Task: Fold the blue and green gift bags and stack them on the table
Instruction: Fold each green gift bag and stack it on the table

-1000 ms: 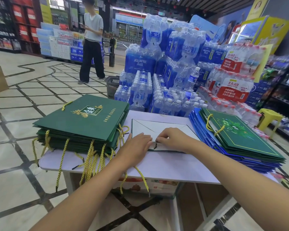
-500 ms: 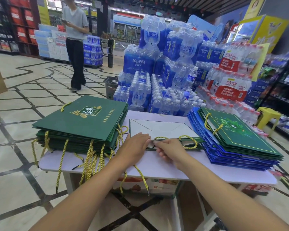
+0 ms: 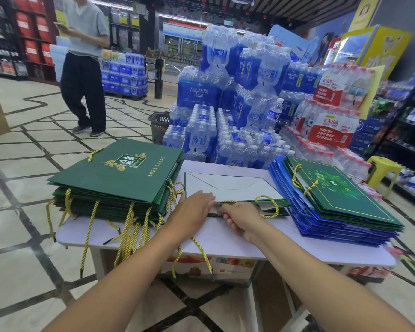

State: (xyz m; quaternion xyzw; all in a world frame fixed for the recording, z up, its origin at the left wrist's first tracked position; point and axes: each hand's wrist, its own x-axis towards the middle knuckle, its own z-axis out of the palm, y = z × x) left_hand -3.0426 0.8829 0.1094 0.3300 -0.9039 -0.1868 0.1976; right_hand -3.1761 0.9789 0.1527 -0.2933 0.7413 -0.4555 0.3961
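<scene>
A flattened green gift bag point(image 3: 235, 188) lies in the middle of the white table point(image 3: 216, 238), its white folded base panel facing up and a gold rope handle looping out on its right. My left hand point(image 3: 192, 209) presses flat on the bag's near left part. My right hand point(image 3: 243, 219) curls its fingers round the bag's near edge by the rope. A tall stack of folded green bags point(image 3: 115, 180) sits on the left. On the right lies a stack of blue bags with green ones on top point(image 3: 338, 202).
Shrink-wrapped packs of water bottles point(image 3: 237, 104) rise right behind the table. A person point(image 3: 84, 65) stands on the tiled floor at the back left. A yellow stool point(image 3: 383, 168) and shelves are at the right. Gold rope handles hang over the table's front edge.
My right hand has drawn back to the bag's near edge and curled round it, and the gold handle now shows. The person at the back has walked left and closer.
</scene>
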